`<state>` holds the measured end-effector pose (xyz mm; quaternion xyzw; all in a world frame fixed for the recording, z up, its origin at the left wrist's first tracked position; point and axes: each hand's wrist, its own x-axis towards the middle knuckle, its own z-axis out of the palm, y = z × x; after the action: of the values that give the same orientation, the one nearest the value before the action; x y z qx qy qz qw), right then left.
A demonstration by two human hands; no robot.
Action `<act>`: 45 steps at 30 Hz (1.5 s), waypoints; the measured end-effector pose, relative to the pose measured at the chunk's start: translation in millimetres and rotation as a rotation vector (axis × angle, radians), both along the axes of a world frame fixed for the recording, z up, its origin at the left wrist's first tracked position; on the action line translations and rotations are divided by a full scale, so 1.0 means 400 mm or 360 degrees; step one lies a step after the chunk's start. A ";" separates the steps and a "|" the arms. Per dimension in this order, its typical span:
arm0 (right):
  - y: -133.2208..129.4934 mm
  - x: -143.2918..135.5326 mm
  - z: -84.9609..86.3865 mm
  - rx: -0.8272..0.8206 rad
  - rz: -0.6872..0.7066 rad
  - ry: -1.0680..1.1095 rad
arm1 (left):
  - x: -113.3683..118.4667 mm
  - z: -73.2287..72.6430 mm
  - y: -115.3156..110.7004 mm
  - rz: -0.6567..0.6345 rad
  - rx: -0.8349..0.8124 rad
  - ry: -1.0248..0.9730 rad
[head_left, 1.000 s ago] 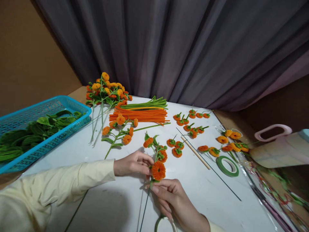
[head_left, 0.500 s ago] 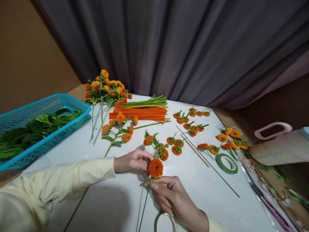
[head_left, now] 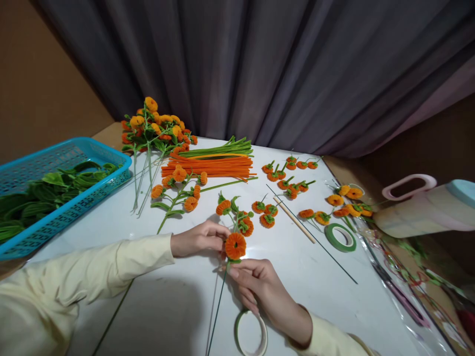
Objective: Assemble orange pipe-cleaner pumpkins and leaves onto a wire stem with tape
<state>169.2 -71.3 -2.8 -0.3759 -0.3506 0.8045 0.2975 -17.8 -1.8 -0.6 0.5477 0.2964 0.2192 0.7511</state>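
An orange flower stem [head_left: 235, 245] stands upright between both hands, with more orange blooms and green leaves above and a thin dark wire running down from it. My left hand [head_left: 202, 239] is closed on the stem from the left, its fingertips partly hidden behind the front bloom. Thumb and fingers of my right hand [head_left: 261, 284] pinch the same stem just under that bloom. Below my right hand a roll of green tape [head_left: 264, 336] stands on its edge, close to the hand.
A blue basket [head_left: 92, 190] of green leaves is at left. Behind the hands lie orange chenille stems [head_left: 211, 166], green ones [head_left: 222, 148] and finished flowers [head_left: 156, 126]. Rightward are loose flower heads [head_left: 267, 220], a wooden stick [head_left: 295, 220], green tape [head_left: 340, 238], scissors [head_left: 401, 294] and a jug [head_left: 423, 210].
The whole view has shifted slightly, so table items and hands appear a little higher and further left. More of the lower tape roll shows. Both hands keep their hold on the stem.
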 end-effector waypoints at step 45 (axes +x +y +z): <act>0.004 0.004 0.006 0.0039 -0.0037 0.0051 | 0.024 0.009 -0.001 0.0326 -0.0361 0.0004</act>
<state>170.9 -69.6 -0.4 -0.3632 -0.3513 0.8025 0.3172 -8.4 -2.0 2.9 0.4266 0.3746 0.2590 0.7814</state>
